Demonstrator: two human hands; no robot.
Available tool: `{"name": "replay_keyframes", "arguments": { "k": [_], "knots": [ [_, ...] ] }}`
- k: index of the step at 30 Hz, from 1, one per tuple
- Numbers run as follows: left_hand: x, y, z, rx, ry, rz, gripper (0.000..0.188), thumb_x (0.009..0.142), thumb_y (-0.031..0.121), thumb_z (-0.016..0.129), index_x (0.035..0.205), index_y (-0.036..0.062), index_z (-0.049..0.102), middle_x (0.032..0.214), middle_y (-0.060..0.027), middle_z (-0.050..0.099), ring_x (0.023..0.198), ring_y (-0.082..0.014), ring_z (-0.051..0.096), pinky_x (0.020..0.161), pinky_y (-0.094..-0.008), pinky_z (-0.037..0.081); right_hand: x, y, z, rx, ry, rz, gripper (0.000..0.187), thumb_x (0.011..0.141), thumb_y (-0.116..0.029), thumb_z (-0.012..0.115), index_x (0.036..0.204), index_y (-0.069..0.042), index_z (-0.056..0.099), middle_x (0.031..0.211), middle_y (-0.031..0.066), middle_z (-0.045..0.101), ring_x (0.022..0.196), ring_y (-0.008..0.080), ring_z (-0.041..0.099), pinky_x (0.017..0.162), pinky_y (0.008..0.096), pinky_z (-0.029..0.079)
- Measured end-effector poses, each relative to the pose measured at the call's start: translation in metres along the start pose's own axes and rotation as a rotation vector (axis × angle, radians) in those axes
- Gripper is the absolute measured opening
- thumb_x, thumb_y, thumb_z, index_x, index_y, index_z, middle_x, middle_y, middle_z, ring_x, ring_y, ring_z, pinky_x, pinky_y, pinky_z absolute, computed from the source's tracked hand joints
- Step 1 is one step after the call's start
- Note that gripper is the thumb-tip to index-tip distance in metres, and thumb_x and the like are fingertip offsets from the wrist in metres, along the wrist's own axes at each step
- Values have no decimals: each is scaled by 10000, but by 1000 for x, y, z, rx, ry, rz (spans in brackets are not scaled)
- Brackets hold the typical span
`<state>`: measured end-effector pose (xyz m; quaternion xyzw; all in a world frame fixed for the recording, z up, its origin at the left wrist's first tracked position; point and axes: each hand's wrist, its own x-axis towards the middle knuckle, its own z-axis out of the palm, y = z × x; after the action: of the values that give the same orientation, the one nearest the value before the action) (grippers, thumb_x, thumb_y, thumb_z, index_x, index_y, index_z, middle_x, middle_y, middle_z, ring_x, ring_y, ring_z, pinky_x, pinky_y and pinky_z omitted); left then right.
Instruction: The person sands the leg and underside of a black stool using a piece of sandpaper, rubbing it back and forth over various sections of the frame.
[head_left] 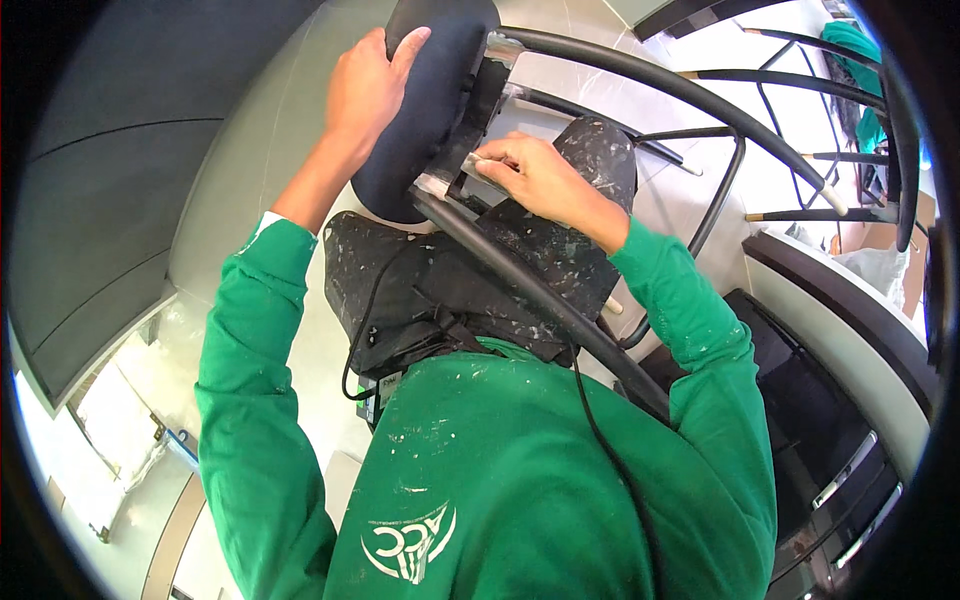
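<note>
A stool with a black padded seat (425, 110) and dark tubular legs lies tilted over my lap. My left hand (368, 88) grips the seat's outer edge, thumb stretched along it and the other fingertips mostly hidden. Beside the metal frame under the seat, my right hand (535, 175) is closed in a pinch on a small flat greyish piece (487, 172), possibly folded sandpaper. Whitish, scuffed patches (432, 185) show where the legs meet the seat. One dark leg (540, 290) runs diagonally past my right forearm.
More dark-legged furniture (830, 130) stands at the upper right, near a clear plastic bag (880, 265). A large dark panel (120, 150) rises at the left. A black slab (820, 420) lies at the lower right. A black cord (610, 450) crosses my green shirt.
</note>
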<state>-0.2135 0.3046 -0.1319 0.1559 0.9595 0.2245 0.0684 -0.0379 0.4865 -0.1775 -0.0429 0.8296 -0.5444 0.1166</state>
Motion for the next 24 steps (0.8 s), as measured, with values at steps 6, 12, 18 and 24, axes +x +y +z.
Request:
{"name": "replay_keyframes", "arguments": {
  "k": [6,12,18,24],
  "knots": [
    [-2,-4,-2,20,26,29,757,1003,648,574,982,-104,658,888,-324,698,874,-489,695,808,-537,524,8,-9,22,66,53,60,253,1011,-194,647,1186,-12,654,956,219,715,871,344,700,798,443,531],
    [-3,-2,-2,-18,6,6,736,1011,635,573,962,-95,652,825,-297,689,794,-464,689,762,-521,524,2,-13,35,50,36,23,204,941,-151,703,1076,-6,752,963,227,687,928,403,693,845,475,539],
    [-3,1,-2,-9,29,37,689,1011,615,579,929,-65,657,843,-291,715,841,-468,710,767,-541,544,9,-9,43,-50,94,-59,186,888,-98,729,1044,-19,797,953,212,658,883,399,665,833,482,528],
    [-4,-3,4,-42,86,50,716,1008,631,576,944,-77,655,827,-299,699,841,-500,690,759,-541,533,0,-15,37,-47,33,-52,171,894,-109,722,1018,-18,797,963,217,658,920,407,662,832,485,527]
  ]
}}
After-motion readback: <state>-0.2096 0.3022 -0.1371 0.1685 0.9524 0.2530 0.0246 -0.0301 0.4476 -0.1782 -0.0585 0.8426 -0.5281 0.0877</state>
